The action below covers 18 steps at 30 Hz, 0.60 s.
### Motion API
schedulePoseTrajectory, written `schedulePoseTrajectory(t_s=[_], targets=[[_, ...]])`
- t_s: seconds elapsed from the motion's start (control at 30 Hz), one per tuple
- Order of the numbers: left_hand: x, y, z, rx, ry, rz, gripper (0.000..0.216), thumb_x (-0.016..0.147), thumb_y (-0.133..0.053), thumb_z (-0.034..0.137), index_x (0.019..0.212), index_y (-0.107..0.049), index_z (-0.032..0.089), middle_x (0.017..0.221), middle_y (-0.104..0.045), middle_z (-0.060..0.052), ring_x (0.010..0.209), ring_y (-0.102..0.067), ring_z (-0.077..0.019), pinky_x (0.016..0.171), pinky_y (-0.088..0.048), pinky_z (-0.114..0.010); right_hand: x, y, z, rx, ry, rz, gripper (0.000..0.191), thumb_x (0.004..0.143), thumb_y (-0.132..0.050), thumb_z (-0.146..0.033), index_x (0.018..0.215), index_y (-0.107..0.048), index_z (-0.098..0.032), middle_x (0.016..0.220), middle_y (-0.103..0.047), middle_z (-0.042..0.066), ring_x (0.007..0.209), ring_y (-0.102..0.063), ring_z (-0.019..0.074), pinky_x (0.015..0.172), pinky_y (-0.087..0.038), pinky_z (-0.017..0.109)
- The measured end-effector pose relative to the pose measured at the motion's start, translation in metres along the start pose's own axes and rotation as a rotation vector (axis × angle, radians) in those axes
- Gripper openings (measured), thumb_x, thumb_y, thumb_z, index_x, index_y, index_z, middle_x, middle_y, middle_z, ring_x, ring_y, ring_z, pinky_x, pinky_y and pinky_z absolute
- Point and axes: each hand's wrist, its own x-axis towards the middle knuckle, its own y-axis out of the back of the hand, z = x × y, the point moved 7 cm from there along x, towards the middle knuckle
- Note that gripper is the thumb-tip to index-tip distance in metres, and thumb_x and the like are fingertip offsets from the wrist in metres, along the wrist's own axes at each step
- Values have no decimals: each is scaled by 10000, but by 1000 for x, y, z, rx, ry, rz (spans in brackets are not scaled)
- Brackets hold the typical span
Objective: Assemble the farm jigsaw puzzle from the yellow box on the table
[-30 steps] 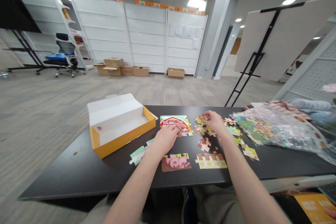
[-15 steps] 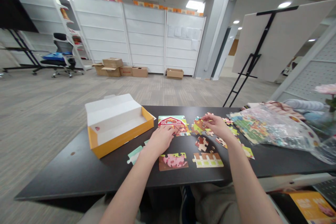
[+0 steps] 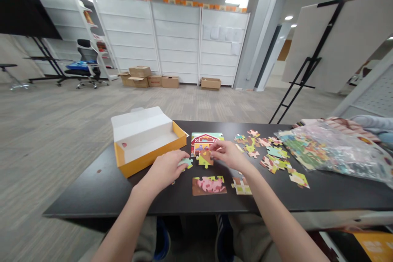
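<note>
My right hand (image 3: pixel 229 154) pinches a brown and yellow-green puzzle piece (image 3: pixel 204 159) at the lower edge of the joined barn picture (image 3: pixel 206 136). My left hand (image 3: pixel 166 168) is closed, fingers bent down, at a pale green puzzle piece (image 3: pixel 187 164) just left of it. Nearer me lies a joined section with a pink pig (image 3: pixel 209 185). To its right is a white fence section (image 3: pixel 241 188), partly hidden by my right forearm. Several loose puzzle pieces (image 3: pixel 277 152) are scattered right of my right hand.
An open yellow box (image 3: pixel 150 157) with a white inside stands on the black table (image 3: pixel 101 196) at the left. Clear plastic bags (image 3: pixel 334 147) with printed contents lie at the right, with folded cloths behind. A board on a black easel (image 3: pixel 302 77) stands beyond.
My right hand has come left from the loose pieces with the brown and green piece. My left hand has left the barn picture and moved left to the pale green piece, now nearer the barn.
</note>
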Motion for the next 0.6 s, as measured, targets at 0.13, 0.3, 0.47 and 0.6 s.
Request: schedulePoseTrajectory(t_s=[0.13,0.3,0.47,0.6], targets=[[-11,-2,-4,41,12,-54,243,908,-639,363,1108,-695,237,1225,-690,-58,1119,-640,-251,970,-496,-355,0,-17,0,-57,-15,-28,54,794,-642,-219,845,-640,-201,786,-708,8,705,-679,161,663,-525,276],[-19,2,-15,64,29,-53,204,924,-617,316,1087,-691,217,1182,-680,-66,1085,-641,-239,947,-501,-332,-1,-11,6,-175,-8,-37,69,782,-633,-172,834,-675,-189,812,-715,16,689,-659,152,646,-500,264],[-19,2,-17,59,6,-24,210,921,-622,287,1105,-687,211,1202,-668,-73,1094,-633,-239,967,-499,-338,-3,11,15,-304,-90,-6,117,789,-645,-171,872,-727,-189,865,-746,33,739,-685,177,669,-504,275],[-11,-1,1,68,-65,8,219,936,-625,304,1121,-690,206,1225,-672,-78,1127,-614,-251,1002,-490,-368,-4,7,14,-392,-72,-13,129,806,-643,-163,864,-753,-198,843,-759,38,757,-695,189,705,-509,287]])
